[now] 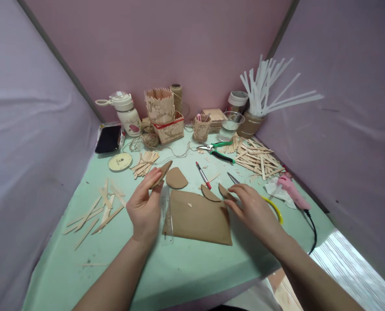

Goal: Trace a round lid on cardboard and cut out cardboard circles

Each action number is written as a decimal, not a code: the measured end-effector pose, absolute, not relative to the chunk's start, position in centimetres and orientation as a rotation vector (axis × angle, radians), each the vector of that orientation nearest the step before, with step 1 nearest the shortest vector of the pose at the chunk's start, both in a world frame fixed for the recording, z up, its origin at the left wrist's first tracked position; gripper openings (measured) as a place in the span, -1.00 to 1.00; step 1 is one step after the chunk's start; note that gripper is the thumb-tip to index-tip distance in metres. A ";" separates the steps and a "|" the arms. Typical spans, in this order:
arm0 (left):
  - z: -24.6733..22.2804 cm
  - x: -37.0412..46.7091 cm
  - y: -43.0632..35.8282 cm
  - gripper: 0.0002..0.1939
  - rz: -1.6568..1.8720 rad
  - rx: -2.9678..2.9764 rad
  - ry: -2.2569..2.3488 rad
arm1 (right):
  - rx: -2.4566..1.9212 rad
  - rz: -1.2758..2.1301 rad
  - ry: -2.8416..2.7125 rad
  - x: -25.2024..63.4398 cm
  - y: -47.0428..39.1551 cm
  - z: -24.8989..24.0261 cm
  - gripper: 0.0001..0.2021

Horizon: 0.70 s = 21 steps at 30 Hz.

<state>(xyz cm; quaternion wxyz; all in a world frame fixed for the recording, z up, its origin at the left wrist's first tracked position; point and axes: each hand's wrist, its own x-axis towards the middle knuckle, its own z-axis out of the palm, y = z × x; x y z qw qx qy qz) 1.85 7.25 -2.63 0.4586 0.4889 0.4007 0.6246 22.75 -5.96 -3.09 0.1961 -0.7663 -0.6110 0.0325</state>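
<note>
My left hand [146, 207] is closed on a brown cardboard piece [163, 173], held tilted above the table between thumb and fingers. My right hand [249, 207] pinches the end of a small curved cardboard offcut [224, 190]. Beside it lies another cardboard offcut [211, 194], on the upper edge of a large cardboard sheet [198, 218]. A rounded cardboard piece [176, 178] rests just above the sheet. Along the sheet's left side is a clear ruler [167, 220]. Scissors with a yellow handle [276, 210] lie partly hidden under my right hand.
A red pen [203, 175] and green-handled pliers [216, 150] lie beyond the sheet. Loose wooden sticks [257, 157] spread right, more sticks [98, 211] left. A pink glue gun [292, 192] sits at right. A bottle [129, 116], stick-built boxes [168, 125] and a water cup [230, 127] stand behind.
</note>
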 end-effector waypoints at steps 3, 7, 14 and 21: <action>-3.1 1.5 8.6 -0.80 1.508 1.016 1.023 | -2.031 0.181 -1.794 21.4 -3.7 -1.8 -0.86; -3.9 1.0 10.2 -0.83 1.370 0.739 1.017 | -2.017 0.241 -1.888 19.0 1.1 -0.5 -0.81; -4.7 0.0 11.8 -0.86 1.328 0.639 0.967 | -2.221 0.295 -1.913 14.9 8.8 -2.7 -0.45; -4.3 0.2 11.2 -0.87 1.208 0.595 0.929 | -1.911 0.202 -1.960 17.2 7.4 -2.1 -0.49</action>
